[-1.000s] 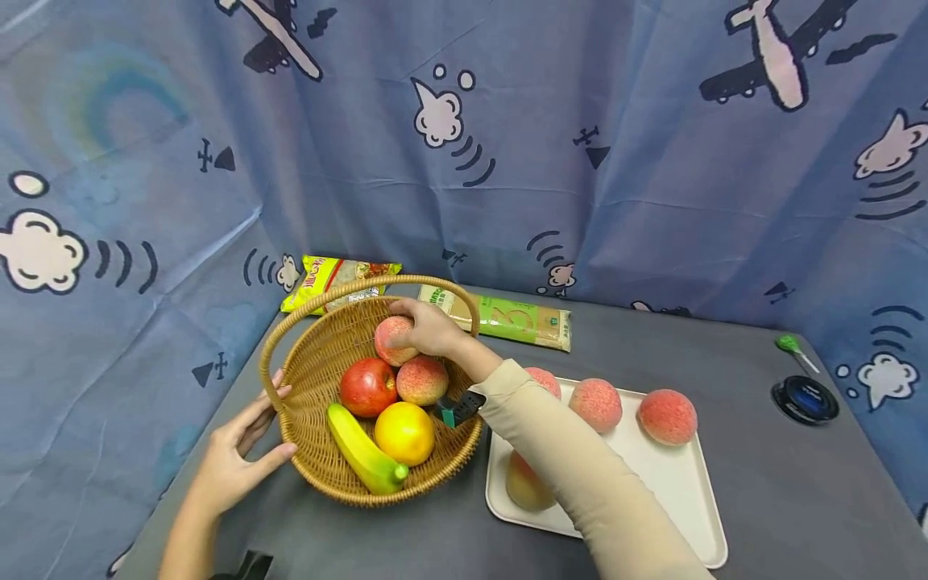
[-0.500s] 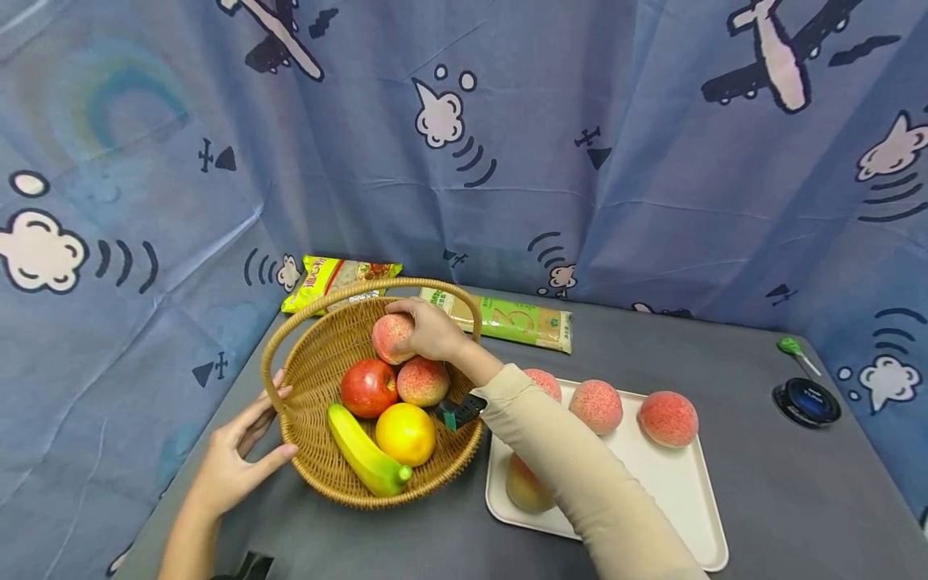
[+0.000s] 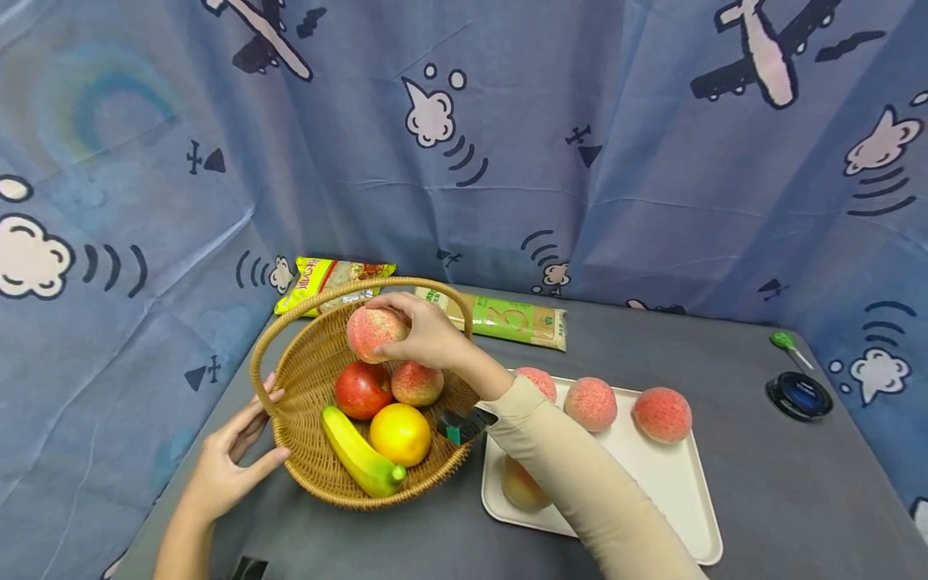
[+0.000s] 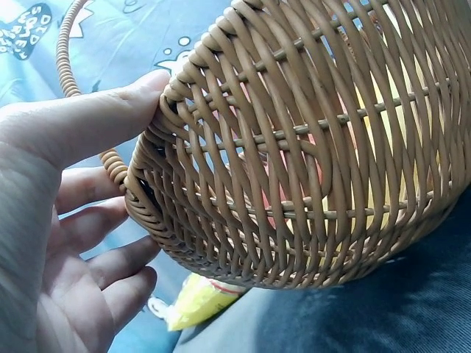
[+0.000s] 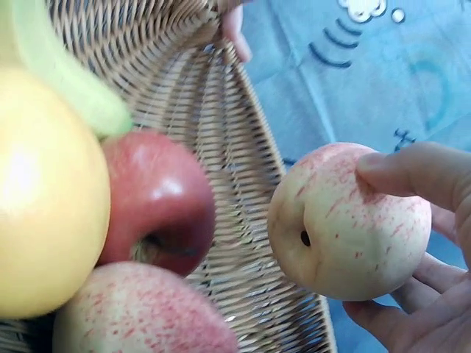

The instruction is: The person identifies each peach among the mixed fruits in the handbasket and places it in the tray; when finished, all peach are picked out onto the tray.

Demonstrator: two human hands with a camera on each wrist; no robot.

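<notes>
My right hand (image 3: 428, 330) holds a pink-speckled peach (image 3: 374, 333) between thumb and fingers, above the back of a wicker basket (image 3: 308, 471). In the right wrist view this peach (image 5: 353, 228) appears apart from the fruit below it. Inside the basket lie a red apple (image 3: 362, 391), another peach (image 3: 417, 384), a yellow-orange round fruit (image 3: 400, 435) and a banana (image 3: 358, 455). My left hand (image 3: 225, 467) grips the basket's left rim by the handle's base. The left wrist view shows its thumb (image 4: 110, 118) on the rim and its fingers on the other side.
Right of the basket, a white tray (image 3: 674, 491) bears several peaches (image 3: 662, 415), partly hidden by my right sleeve (image 3: 580, 475). Behind the basket lie a yellow food packet (image 3: 326, 282) and a green-tan packet (image 3: 507, 318). A round black object (image 3: 800, 395) and a green-headed stick (image 3: 790, 345) lie far right.
My right hand has lifted the peach up and slightly left, away from the apple and the other peach. The left hand keeps its place on the rim. The head view has shifted slightly.
</notes>
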